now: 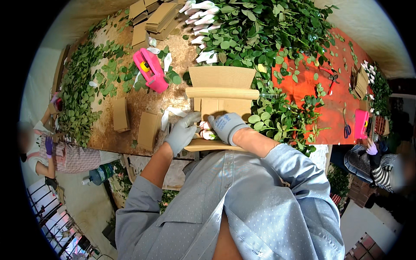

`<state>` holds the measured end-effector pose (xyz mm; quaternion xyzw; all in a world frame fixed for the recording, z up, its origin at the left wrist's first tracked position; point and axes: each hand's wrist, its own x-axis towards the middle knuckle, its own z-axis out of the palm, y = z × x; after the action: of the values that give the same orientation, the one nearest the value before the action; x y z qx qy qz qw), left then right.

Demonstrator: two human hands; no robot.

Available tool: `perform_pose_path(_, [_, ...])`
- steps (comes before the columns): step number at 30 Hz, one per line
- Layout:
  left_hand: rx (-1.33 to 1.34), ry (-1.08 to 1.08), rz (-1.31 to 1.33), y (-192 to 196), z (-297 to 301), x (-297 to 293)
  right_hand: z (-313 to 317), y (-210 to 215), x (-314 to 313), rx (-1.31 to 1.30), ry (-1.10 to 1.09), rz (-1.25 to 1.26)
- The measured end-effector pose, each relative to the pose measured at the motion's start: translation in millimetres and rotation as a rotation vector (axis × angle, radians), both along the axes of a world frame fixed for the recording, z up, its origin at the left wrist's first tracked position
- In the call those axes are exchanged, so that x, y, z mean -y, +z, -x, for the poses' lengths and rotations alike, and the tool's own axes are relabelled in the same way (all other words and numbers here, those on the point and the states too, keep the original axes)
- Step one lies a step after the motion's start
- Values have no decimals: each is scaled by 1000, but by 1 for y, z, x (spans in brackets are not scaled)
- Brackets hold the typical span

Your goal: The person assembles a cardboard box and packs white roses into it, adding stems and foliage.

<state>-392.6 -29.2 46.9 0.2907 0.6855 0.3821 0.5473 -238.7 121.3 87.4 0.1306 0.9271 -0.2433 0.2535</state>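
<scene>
Right in front of me lies a sheet of corrugated cardboard with a rolled ridge across it and a raised near edge. Pale pink roses sit inside it, close to that near edge. My left hand, in a grey glove, is at the left of the blooms with its fingers curled inward. From the right, my gloved right hand bends over the roses, its fingertips beside them. Whatever is pinched in either hand is hidden. A smaller cardboard piece lies flat just beyond the fingers.
A pink tape dispenser stands left of the cardboard. Cardboard stacks and wrapped roses lie at the back. Red pruners and scissors are on the red surface. Two people work at the sides.
</scene>
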Motion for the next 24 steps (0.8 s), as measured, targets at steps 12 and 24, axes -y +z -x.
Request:
perform_pose_path(12, [-280, -220, -40, 26, 4, -2, 2, -7, 1, 2, 67, -45])
perform_pose_path(24, [-854, -842, -79, 66, -30, 6, 3, -13, 1, -7, 73, -24])
